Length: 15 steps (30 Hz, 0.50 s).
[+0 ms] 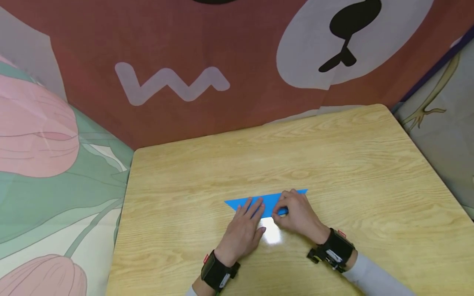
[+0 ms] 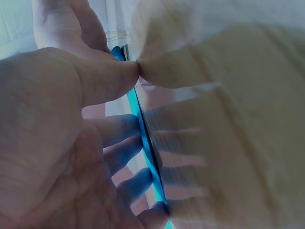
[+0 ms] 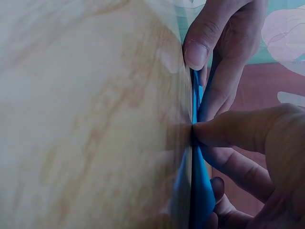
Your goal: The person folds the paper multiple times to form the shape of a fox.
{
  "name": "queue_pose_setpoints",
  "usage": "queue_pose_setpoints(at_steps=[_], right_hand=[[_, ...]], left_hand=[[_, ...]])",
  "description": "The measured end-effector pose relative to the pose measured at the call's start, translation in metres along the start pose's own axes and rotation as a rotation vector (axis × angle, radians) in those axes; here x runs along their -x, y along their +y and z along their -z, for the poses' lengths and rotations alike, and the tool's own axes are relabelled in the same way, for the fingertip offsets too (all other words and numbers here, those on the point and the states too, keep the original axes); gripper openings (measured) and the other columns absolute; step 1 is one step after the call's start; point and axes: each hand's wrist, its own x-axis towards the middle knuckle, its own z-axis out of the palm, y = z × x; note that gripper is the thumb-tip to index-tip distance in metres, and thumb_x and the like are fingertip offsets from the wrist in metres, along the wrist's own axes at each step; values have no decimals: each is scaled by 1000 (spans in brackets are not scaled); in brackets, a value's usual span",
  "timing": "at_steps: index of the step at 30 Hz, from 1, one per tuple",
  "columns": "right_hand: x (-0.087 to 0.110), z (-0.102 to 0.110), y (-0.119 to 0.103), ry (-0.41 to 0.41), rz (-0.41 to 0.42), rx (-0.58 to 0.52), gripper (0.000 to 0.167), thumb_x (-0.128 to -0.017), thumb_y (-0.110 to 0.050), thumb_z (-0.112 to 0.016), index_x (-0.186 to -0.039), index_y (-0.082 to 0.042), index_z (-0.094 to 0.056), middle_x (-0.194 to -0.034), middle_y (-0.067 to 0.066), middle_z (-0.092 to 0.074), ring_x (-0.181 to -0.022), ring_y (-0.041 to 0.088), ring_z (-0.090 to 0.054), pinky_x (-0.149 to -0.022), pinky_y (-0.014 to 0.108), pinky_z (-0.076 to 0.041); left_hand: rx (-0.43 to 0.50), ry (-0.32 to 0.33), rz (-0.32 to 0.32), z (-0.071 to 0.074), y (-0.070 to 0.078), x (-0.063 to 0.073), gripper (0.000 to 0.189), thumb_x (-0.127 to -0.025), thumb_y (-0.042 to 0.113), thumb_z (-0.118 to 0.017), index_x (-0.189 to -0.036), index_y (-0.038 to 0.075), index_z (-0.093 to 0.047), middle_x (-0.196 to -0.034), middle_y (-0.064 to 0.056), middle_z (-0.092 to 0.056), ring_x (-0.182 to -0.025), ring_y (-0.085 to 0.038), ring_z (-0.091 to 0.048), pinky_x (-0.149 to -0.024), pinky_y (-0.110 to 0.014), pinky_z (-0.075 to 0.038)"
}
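Has a pale sleeve (image 1: 374, 275) closest, toward four o'clock. Centres on a blue sheet (image 1: 272, 202) on the counter (image 1: 185, 185), just off the middle toward five o'clock. Presses it from seven o'clock with the left grip (image 1: 240, 234), straight-fingered and grasping nothing, apparently to stop slipping. Pinches its near edge at four o'clock with the right grip (image 1: 296, 211), presumably for control. Backs onto a brown backdrop (image 1: 252, 41) at twelve.

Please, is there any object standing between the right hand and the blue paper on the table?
Nothing visible stands between them: the right hand touches the blue paper directly, toward its right end. The left hand rests on the paper farther left, not blocking the right one.
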Motion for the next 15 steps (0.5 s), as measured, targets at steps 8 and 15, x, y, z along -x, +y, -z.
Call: queue_pose_setpoints(at_steps=[8, 15], right_hand=[[-1, 2, 2, -39, -36, 5, 16, -74, -17, -92, -71, -28, -81, -72, -11, -59, -74, 8, -46, -69, 31, -31], [-1, 3, 2, -50, -49, 17, 16, -74, -18, -92, -70, -29, -80, -70, -11, -57, -75, 8, -47, -70, 31, -30]], left_hand=[[-7, 7, -12, 0, 0, -1, 64, -112, 39, -53, -167, 11, -36, -179, -3, -24, -166, -30, -20, -130, -53, -30], [-7, 12, -14, 1, 0, 1, 64, -112, 39, -55, -167, 11, -37, -178, -3, -26, -166, -30, -21, -131, -52, -30]])
